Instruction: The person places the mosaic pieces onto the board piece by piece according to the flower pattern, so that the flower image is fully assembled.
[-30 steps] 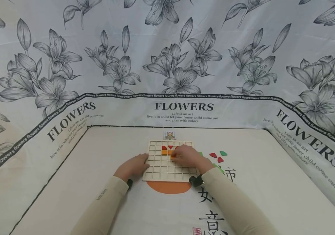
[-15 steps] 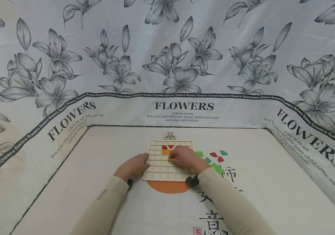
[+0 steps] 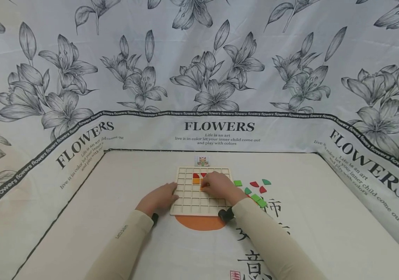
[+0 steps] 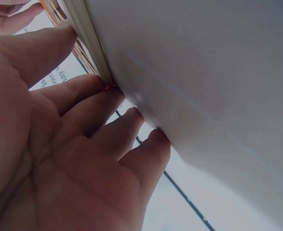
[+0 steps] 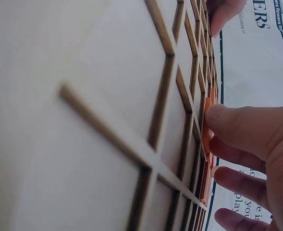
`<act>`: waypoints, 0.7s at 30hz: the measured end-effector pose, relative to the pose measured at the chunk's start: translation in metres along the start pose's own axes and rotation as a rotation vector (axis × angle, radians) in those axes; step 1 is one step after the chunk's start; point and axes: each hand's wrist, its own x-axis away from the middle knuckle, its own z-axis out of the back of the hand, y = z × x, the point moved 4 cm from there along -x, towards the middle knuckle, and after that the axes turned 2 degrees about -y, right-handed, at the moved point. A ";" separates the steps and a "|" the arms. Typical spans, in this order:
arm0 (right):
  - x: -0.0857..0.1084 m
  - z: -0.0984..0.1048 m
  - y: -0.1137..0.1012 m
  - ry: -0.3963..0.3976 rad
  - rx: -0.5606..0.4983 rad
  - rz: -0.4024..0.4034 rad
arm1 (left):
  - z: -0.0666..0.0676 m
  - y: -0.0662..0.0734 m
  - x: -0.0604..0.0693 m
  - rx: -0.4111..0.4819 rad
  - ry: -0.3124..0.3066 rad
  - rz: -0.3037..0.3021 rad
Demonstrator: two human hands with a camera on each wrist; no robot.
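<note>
Your left hand [image 3: 157, 198] is at the board's 9 o'clock, fingers fairly straight and thumb and fingertips touching the edge; reads as bracing, so the board [image 3: 189, 202] doesn't slide while the other hand works. Card [image 3: 201, 161] sits just off the board's 12, probably so you can see it over the grid. Red tile [image 3: 196, 175] and orange tile [image 3: 196, 181] are seated inside the board toward 12. Held tile [image 3: 202, 188], also orange, is near board centre, pinched between thumb and index of your right hand [image 3: 218, 184], which covers part of the grid. Loose tiles [image 3: 262, 203], green and red, lie off the board at 3, likely parked there for right-hand reach. Head view has the card and loose tiles; neither wrist view does. Left wrist shows your fingertips lined up at the board's edge, hidden from above; can't tell if any go under. Right wrist shows the thumb against orange and the lower fingers spread, which head view hides.
</note>
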 end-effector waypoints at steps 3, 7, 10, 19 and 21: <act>-0.002 -0.001 0.001 -0.007 -0.011 -0.008 | 0.000 0.000 0.000 -0.007 0.000 -0.002; -0.004 -0.001 0.001 -0.012 -0.012 -0.014 | 0.000 0.000 0.000 -0.006 0.002 -0.004; -0.003 0.000 0.001 -0.021 -0.017 -0.031 | 0.000 0.000 0.000 0.001 0.004 -0.004; 0.006 0.011 0.006 -0.031 0.009 -0.028 | -0.002 -0.002 -0.003 -0.001 0.001 0.011; 0.008 0.014 0.010 -0.027 0.023 -0.036 | -0.002 -0.002 -0.003 0.000 0.001 0.012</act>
